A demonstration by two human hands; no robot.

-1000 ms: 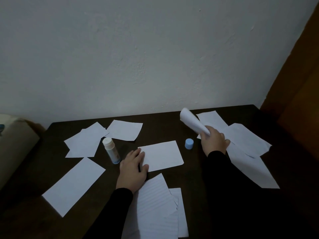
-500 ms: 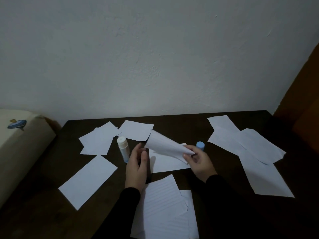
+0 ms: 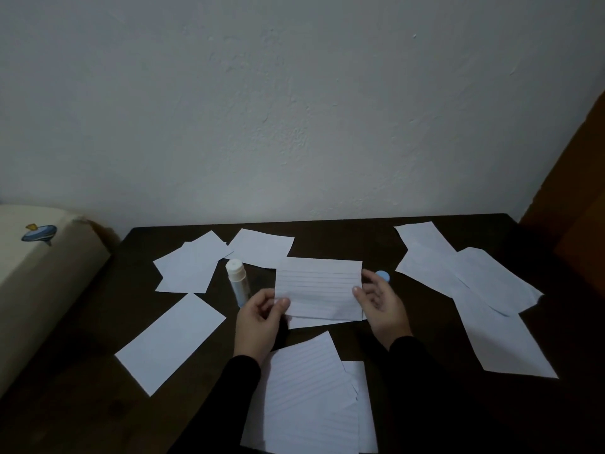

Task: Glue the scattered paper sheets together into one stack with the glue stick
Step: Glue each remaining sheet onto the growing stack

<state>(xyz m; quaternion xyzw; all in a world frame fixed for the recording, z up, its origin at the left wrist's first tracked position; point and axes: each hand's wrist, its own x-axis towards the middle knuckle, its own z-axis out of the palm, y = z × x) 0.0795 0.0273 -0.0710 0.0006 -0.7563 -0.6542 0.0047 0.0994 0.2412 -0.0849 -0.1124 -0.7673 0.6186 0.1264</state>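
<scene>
Dark wooden desk (image 3: 98, 404) against a rough, pale plastered wall (image 3: 294, 109); cream padded furniture (image 3: 42, 273) at left, brown panel (image 3: 576, 198) at right. Flat white paper sheets (image 3: 170, 342) lie scattered across the desk; a lined sheet (image 3: 319, 288) is held flat just above another at centre. Left hand (image 3: 258, 322) grip: thumb and fingers pinched on its left edge; right hand (image 3: 381, 306) grip likewise on its right edge. Uncapped cylindrical glue stick (image 3: 237, 283) stands upright just left of it; round blue cap (image 3: 383, 275) beyond the right hand.
</scene>
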